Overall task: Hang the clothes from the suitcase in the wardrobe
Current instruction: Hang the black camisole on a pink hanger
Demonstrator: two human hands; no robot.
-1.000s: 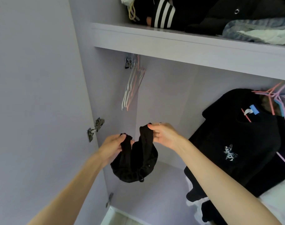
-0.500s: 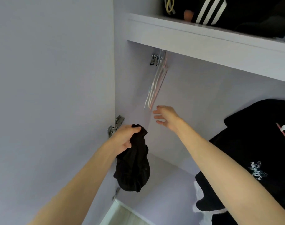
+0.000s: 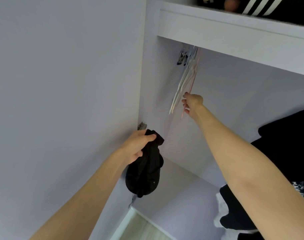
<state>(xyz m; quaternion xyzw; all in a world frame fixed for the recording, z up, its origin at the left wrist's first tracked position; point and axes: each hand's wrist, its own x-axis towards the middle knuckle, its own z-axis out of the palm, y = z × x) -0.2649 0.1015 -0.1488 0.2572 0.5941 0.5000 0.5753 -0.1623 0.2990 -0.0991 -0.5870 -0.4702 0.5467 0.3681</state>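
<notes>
Gripping the bunched black garment [image 3: 144, 172], my left hand [image 3: 139, 144] holds it low by the wardrobe door. My right hand [image 3: 192, 103], arm stretched up, pinches a pink hanger [image 3: 191, 85] in the bunch hanging steeply under the shelf [image 3: 234, 30], above and right of the garment.

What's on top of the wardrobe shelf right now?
On the shelf lies dark clothing with white stripes and something round, orange-brown. The rest is cut off by the frame edge.
</notes>
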